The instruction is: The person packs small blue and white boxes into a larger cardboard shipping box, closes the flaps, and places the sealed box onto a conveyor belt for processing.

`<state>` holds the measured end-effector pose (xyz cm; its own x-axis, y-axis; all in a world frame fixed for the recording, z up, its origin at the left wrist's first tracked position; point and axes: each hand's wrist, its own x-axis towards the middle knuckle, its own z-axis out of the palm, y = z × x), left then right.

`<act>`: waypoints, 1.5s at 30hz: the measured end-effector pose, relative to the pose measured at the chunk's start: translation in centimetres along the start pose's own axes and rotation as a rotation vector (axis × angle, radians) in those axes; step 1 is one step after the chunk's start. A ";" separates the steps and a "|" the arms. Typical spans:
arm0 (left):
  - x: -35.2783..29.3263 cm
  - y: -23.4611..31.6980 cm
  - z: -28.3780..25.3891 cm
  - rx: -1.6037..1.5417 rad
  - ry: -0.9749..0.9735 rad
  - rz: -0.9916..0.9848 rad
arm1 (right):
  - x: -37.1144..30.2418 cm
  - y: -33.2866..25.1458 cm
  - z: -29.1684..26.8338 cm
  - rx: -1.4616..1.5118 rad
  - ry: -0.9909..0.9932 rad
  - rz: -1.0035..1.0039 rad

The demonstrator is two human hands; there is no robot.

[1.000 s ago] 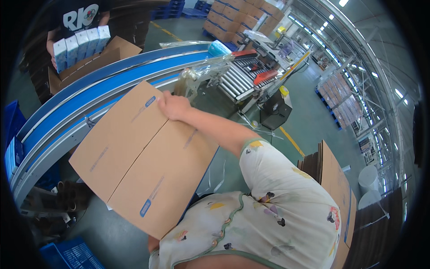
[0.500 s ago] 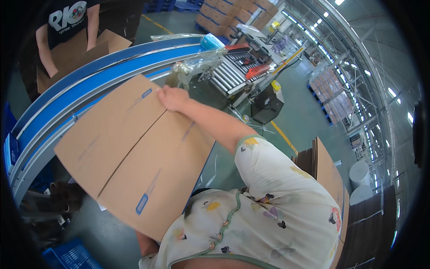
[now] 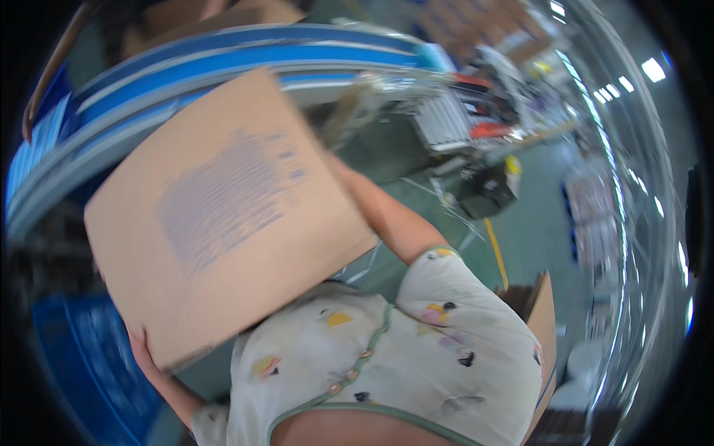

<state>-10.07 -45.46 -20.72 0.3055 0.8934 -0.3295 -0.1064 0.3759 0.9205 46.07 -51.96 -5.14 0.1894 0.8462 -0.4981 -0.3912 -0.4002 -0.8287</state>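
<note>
A large brown cardboard box [image 3: 223, 201] is held tilted in front of my body, a printed face turned up toward me. My left hand [image 3: 139, 343] grips its lower left corner, most of the fingers out of sight against the side. At the right edge of the box my right hand [image 3: 336, 165] supports it. The fingers there are hidden behind the cardboard and only the wrist side shows. Motion blurs the print and the edges of the box.
A curved blue conveyor [image 3: 312, 53] runs beyond the box, with a person's open carton [image 3: 260, 13] behind it. Farther right are a roller table [image 3: 444, 123] and a dark bin [image 3: 487, 195]. A blue crate [image 3: 97, 372] is at lower left, and cardboard sheets [image 3: 545, 312] stand at my right.
The box has turned over from its seamed flap side to a printed face. My right hand has gone from its top to behind its right edge; my left hand has come into view.
</note>
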 end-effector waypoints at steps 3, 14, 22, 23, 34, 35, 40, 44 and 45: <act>-2.4 11.5 8.7 0.255 0.065 0.108 | 2.5 4.5 -2.6 0.364 -0.208 0.157; -11.0 24.0 25.7 1.176 -0.656 0.001 | 5.1 20.1 0.4 0.456 0.213 0.205; -8.5 10.9 24.6 1.457 -1.047 0.376 | 1.8 24.2 -18.1 0.132 0.209 0.263; -8.3 10.9 24.1 1.477 -1.038 0.456 | 1.9 22.6 -21.4 0.027 0.204 0.208; -1.3 19.6 23.8 1.113 -0.651 0.800 | -2.0 0.6 -1.6 -1.197 0.619 -0.445; 0.2 20.5 23.8 1.136 -0.322 1.020 | -1.8 0.0 -1.7 -1.210 0.616 -0.425; 9.2 15.1 22.8 1.115 -0.074 0.093 | -0.1 -0.5 0.7 -1.379 0.654 -0.354; 10.3 14.4 18.3 0.750 -0.149 0.002 | -0.4 -0.3 -0.8 -1.308 0.648 -0.374; 10.0 14.4 15.7 0.498 -0.233 -0.039 | -1.0 -0.7 -0.9 -1.235 0.620 -0.391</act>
<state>6.35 -34.98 -7.48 0.5073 0.7818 -0.3625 0.3527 0.1955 0.9151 46.93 -52.83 -4.31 0.5808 0.8127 0.0470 0.7336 -0.4975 -0.4630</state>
